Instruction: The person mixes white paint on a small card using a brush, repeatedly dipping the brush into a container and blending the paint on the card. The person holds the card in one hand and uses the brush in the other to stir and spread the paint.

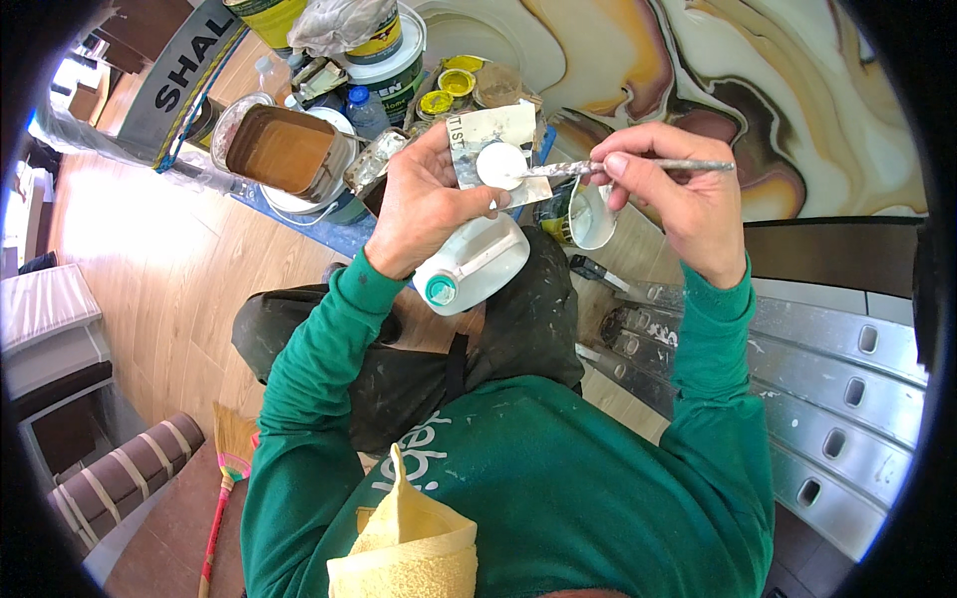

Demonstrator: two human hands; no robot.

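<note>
My left hand (pixel 419 194) grips a torn piece of printed card (pixel 493 130) bearing a round white lid or dab of paint (pixel 500 159); which it is I cannot tell. Pinched in my right hand (pixel 668 199) is a paint-spattered brush (pixel 698 165), held level with its tip at the white round. Just below my left hand, a white plastic jug with a teal cap (pixel 483 269) lies over my lap. A white cup (pixel 593 224) is partly visible beneath my right fingers.
Paint buckets (pixel 384 70), yellow paint pots (pixel 455 85) and a brown tub (pixel 279 149) crowd ahead. A marbled panel (pixel 797 100) spans the upper right, metal ladder (pixel 817 359) below it. A broom (pixel 229 468) and striped roll (pixel 130 468) lie lower left.
</note>
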